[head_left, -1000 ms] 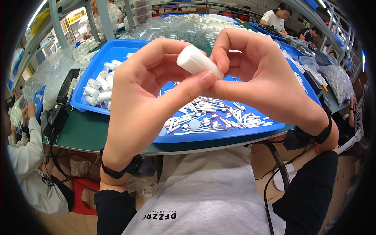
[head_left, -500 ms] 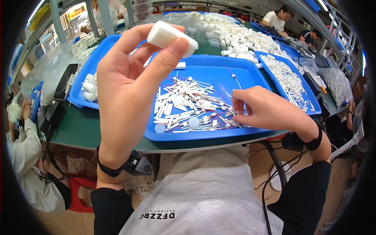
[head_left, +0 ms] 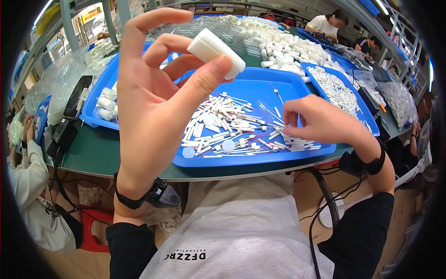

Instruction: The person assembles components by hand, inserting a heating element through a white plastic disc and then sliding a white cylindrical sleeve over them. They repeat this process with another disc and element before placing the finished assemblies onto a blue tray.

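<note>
Fingers of the left hand point(head_left: 151, 109) pinch a white cylinder point(head_left: 213, 50) above the middle tray point(head_left: 258, 81), index finger lifted clear. That hand hides part of the left tray point(head_left: 95, 122), and a heap of white pieces point(head_left: 278, 50) lies behind. The right hand point(head_left: 316, 119) hangs at loose sticks point(head_left: 223, 123), thumb and index finger nearly together; I cannot tell whether they grip one
</note>
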Motion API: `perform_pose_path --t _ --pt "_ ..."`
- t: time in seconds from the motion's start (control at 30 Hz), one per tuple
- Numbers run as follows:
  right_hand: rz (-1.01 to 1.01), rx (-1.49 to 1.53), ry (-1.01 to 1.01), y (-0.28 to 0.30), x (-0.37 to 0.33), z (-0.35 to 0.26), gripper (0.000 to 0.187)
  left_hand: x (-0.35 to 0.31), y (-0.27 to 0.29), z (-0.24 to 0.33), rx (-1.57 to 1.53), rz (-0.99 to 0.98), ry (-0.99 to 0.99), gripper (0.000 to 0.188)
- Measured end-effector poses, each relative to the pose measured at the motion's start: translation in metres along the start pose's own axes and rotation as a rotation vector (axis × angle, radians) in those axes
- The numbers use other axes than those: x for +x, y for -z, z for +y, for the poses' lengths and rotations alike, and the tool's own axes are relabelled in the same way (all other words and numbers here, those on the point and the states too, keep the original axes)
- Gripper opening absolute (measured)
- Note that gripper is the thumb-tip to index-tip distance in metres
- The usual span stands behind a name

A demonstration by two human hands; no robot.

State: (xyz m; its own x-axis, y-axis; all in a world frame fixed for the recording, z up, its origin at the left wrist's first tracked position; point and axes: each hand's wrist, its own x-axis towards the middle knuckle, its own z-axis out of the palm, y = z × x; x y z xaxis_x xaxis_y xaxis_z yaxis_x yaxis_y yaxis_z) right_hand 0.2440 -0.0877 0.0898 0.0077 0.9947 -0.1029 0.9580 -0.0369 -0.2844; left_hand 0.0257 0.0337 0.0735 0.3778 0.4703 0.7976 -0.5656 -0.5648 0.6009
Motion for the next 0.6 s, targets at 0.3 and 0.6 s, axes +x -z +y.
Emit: perform_pose_path --t 0.3,0.6 --pt "0.102 -0.105 -0.237 0.063 0.017 0.050 0.028 -0.002 0.000 0.004 0.000 -0.062 -0.088 0.030" --pt "-0.061 -0.241 -0.779 0.093 0.005 0.167 0.022 0.000 -0.004 0.004 -0.085 -0.180 -0.039 0.030"
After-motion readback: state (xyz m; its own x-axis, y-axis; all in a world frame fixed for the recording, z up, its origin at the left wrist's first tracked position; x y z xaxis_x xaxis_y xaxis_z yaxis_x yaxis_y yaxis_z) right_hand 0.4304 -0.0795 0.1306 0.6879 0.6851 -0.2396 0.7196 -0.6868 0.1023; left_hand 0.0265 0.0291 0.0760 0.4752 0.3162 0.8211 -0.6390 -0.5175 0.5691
